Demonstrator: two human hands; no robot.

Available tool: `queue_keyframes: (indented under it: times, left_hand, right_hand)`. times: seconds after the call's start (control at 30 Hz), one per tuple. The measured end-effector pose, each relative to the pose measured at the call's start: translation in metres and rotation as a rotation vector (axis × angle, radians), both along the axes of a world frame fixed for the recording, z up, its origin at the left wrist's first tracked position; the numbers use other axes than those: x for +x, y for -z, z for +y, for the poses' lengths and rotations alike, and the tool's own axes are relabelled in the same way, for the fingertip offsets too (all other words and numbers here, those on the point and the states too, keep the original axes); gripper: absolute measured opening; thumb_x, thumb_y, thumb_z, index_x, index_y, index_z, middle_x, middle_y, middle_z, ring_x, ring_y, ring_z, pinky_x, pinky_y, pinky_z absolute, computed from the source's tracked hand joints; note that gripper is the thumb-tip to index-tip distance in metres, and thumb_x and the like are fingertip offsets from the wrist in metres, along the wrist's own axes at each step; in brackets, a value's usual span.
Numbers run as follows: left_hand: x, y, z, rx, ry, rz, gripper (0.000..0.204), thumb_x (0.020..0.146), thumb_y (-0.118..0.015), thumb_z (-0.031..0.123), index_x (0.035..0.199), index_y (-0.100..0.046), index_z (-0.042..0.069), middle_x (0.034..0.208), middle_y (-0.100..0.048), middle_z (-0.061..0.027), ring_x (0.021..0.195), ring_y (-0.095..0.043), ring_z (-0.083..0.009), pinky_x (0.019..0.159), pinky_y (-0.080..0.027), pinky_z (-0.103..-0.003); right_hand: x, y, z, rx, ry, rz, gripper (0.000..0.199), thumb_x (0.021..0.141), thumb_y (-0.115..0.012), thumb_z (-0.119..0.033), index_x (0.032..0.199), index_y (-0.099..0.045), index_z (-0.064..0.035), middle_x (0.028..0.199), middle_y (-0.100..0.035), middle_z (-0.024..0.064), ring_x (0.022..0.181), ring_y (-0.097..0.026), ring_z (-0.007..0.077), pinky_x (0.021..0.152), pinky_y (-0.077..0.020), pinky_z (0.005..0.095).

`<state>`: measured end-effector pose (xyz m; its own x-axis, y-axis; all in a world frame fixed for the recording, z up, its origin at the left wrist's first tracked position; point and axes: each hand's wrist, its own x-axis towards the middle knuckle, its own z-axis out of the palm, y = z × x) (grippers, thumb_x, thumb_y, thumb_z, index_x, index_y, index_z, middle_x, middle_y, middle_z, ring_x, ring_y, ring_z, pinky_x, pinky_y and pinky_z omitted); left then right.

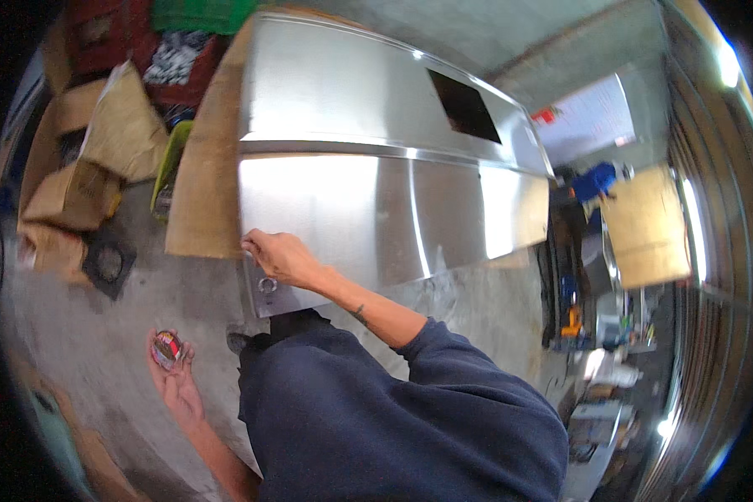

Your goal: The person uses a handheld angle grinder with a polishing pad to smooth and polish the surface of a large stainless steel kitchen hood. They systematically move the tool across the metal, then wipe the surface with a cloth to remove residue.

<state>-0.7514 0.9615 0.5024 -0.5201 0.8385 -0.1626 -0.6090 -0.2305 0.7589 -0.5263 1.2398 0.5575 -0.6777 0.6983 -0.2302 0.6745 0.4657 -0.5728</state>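
My left hand, low on the left over the floor, has its fingers curled around a small round object with a dark, pink and yellow face. Whether it is a roll or a tin, I cannot tell. At the left edge of a large brushed stainless steel panel, my right hand has its thumb and fingers pinched together. What lies between those fingertips is too small to make out. Just below this hand, a round ring-shaped fitting or hole shows in the panel's near left corner.
Behind the front panel rises a second steel face with a dark rectangular opening. Cardboard lies under its left side. Cardboard boxes, a green basket and a red crate stand left. Tools and shelving line the right.
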Motion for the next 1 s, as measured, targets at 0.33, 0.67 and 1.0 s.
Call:
queue_keyframes:
  times: [0.33, 0.67, 1.0]
  left_hand:
    - [0.011, -0.106, 0.032, 0.026, 0.342, 0.131, 0.097, 0.075, -0.068, 0.007, 0.167, -0.036, 0.002, 0.151, -0.055, -0.0244, 0.120, -0.068, -0.0329, 0.109, -0.054, -0.041]
    - [0.186, -0.092, 0.082, -0.018, 0.379, 0.008, 0.097, 0.071, -0.064, 0.002, 0.165, -0.040, 0.003, 0.150, -0.058, -0.0263, 0.123, -0.068, -0.0368, 0.110, -0.054, -0.048]
    - [0.309, -0.102, 0.123, -0.036, 0.390, -0.070, 0.096, 0.071, -0.063, 0.000, 0.164, -0.040, 0.002, 0.148, -0.057, -0.0277, 0.121, -0.067, -0.0374, 0.110, -0.055, -0.048]
  right_hand:
    - [-0.007, 0.009, 0.023, 0.752, -0.049, 0.268, 0.055, 0.111, -0.054, -0.030, 0.157, -0.051, -0.0010, 0.164, -0.051, 0.0167, 0.154, -0.046, 0.0347, 0.131, -0.0326, 0.0506]
    - [0.365, 0.024, 0.106, 0.794, 0.550, -0.092, 0.040, 0.109, -0.050, -0.021, 0.139, -0.065, 0.0023, 0.141, -0.068, 0.0223, 0.131, -0.064, 0.0379, 0.115, -0.0482, 0.0515]
    - [0.445, 0.034, 0.024, 0.789, 0.852, 0.011, 0.050, 0.108, -0.054, -0.016, 0.149, -0.051, 0.0119, 0.152, -0.055, 0.0324, 0.135, -0.058, 0.0468, 0.120, -0.0418, 0.0548]
